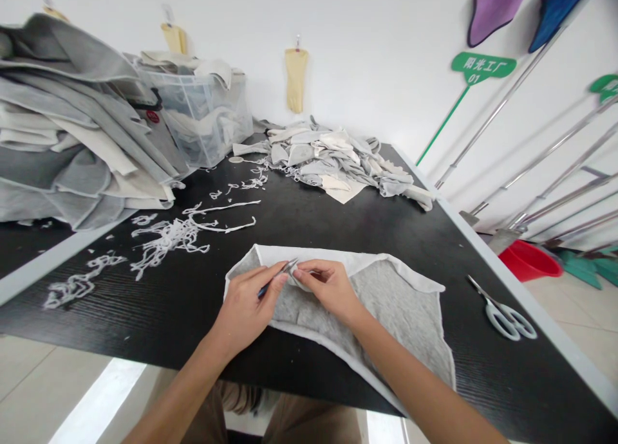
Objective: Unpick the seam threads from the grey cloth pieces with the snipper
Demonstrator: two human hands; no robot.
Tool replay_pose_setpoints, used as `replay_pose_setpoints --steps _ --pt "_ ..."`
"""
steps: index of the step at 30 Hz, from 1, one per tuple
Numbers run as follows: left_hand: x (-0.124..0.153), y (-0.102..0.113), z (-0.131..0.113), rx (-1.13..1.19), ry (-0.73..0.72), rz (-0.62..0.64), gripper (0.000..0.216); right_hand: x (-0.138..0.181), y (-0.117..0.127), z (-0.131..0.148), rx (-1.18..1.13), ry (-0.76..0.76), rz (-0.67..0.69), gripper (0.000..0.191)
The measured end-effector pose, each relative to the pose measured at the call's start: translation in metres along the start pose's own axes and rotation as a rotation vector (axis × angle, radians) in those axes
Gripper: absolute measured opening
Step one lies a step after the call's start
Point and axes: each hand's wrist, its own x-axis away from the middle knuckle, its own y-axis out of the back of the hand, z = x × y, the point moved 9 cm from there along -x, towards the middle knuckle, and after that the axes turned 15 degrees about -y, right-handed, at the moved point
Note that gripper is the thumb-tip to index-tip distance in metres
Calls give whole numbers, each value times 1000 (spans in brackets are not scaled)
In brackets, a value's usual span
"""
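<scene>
A grey cloth with a white edging (398,312) lies spread on the black table in front of me, its far edge folded over to show a white side. My left hand (247,305) is closed around a slim tool with a pointed metal tip and a dark blue handle (263,291); its exact kind is unclear. The metal tip meets the cloth beside my right fingertips. My right hand (331,286) pinches a bit of the cloth between thumb and fingers. Scissors with pale grey handles (505,315) lie to the right, apart from both hands.
Loose white thread scraps (168,238) litter the black table (193,315) at left. A heap of grey and white cloth pieces (328,151) sits at the back. Stacked grey cloths (72,122) and a clear plastic bin (207,119) stand back left. A red bucket (531,262) is beyond the right edge.
</scene>
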Motion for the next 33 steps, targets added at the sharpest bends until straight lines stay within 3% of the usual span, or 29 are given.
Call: replay_pose_setpoints --steps 33 --pt "10 -16 29 192 345 -10 34 1 2 -3 67 -10 -58 22"
